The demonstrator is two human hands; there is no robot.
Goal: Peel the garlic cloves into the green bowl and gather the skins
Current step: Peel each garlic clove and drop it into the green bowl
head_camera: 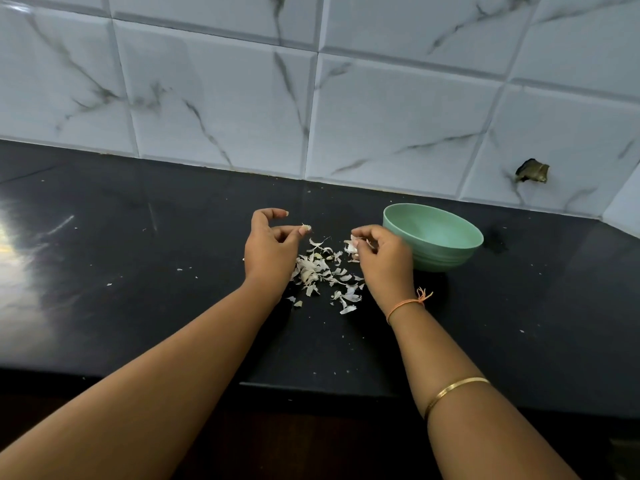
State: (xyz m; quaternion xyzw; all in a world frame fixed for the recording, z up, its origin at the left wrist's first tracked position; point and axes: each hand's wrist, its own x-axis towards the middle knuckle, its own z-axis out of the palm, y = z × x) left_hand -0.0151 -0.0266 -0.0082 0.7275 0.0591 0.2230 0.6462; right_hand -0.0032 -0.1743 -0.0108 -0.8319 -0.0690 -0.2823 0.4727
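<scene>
Forearms (156, 393) foreground; left hand (269, 249) pinches skin scrap (306, 227), right hand (385, 259) grips garlic clove (352, 246); skins (320, 271) between; green bowl (437, 241) rightward.

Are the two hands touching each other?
Apart. The head view shows dark counter and scattered skins between the left hand and the right hand.

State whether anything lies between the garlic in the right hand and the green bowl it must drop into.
Nothing visible does. The right hand holds the garlic clove right beside the green bowl. The loose skins lie on the counter to its left, off that path; the left hand pinches a skin piece.
</scene>
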